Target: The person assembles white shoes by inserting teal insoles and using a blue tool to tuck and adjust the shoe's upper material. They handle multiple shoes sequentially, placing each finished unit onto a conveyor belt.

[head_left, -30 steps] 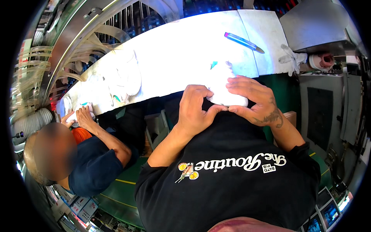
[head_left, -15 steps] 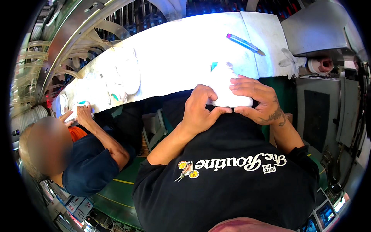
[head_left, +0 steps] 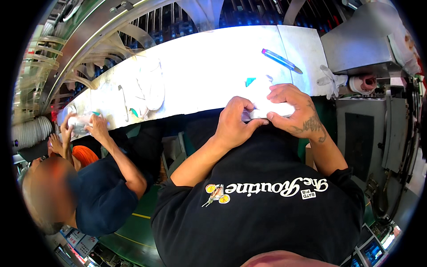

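Observation:
At the table's near edge a soft white cloth bundle (head_left: 279, 108) lies between my two hands, too bright for its folds to show its kind. A small teal patch (head_left: 250, 82) shows beside its far end. My left hand (head_left: 233, 123) is closed on the bundle's left near corner, with thumb and fingers pinching it. My right hand (head_left: 294, 110) grips the right side, its fingers over the top and its thumb at the near edge. The two thumbs almost meet.
A blue pen-shaped tool (head_left: 282, 61) lies beyond my right hand on the white table (head_left: 209, 58). Near the right end are a white glove (head_left: 331, 82) and a tape-like roll (head_left: 362, 84). White cloth pieces (head_left: 147, 86) lie left, where a co-worker (head_left: 106, 178) handles another white piece.
My right hand has turned and moved slightly with the bundle, which looks flatter at its near edge. My left hand stays near its place. At left, the co-worker's hands have spread farther apart.

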